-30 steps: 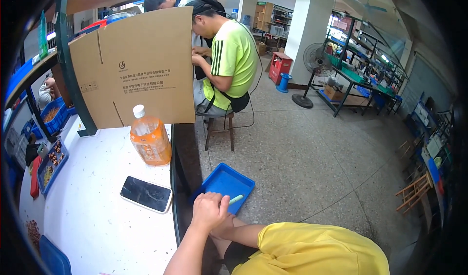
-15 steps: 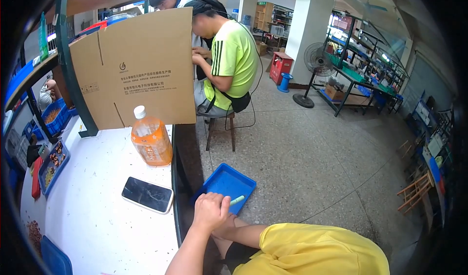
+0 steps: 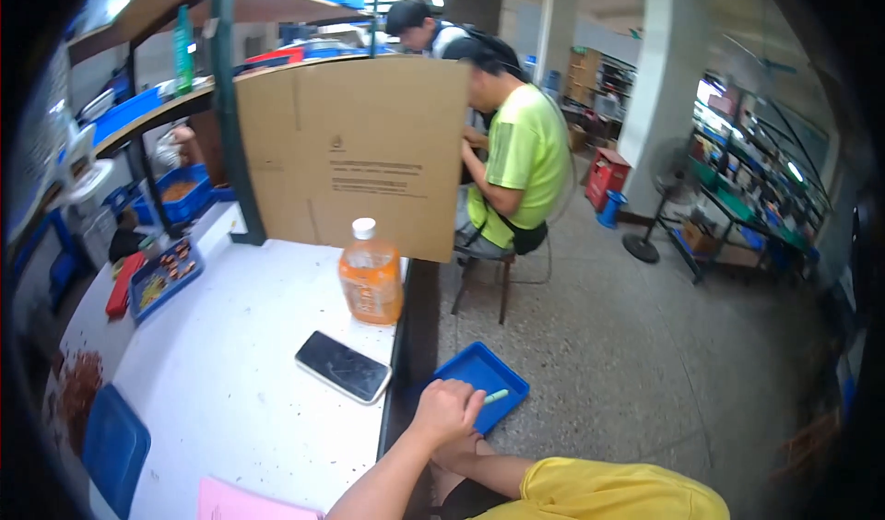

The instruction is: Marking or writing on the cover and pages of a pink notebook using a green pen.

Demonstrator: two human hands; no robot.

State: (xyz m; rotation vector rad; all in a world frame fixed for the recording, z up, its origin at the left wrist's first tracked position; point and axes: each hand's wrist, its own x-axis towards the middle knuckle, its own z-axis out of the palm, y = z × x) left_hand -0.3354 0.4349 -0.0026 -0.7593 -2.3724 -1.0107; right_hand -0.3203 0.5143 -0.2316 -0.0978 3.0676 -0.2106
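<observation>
My left hand (image 3: pixel 449 407) is closed in a fist beyond the table's right edge. A short, pale green pen-like stick (image 3: pixel 496 396) pokes out beside its thumb; the rest is hidden. Just below, my right hand (image 3: pixel 457 450) lies close under the left wrist, coming from the yellow sleeve, and its fingers are mostly hidden. A shallow blue tray (image 3: pixel 479 363) sits lower down, behind the left fist. On the white table, a phone (image 3: pixel 343 366) with a dark screen lies nearest to my left hand, and an orange drink bottle (image 3: pixel 371 285) with a white cap stands behind it.
A large cardboard sheet (image 3: pixel 369 151) stands upright at the table's far end. A blue tray of small parts (image 3: pixel 166 278), a blue lid-like tray (image 3: pixel 117 451) and pink paper (image 3: pixel 249 502) are on the table (image 3: pixel 249 372). A person in a lime shirt (image 3: pixel 530 151) sits on a stool beyond.
My view has swung left, so everything sits further right in the picture, and the pink paper has come into view. Both hands keep nearly the same pose, the left still closed with the stick.
</observation>
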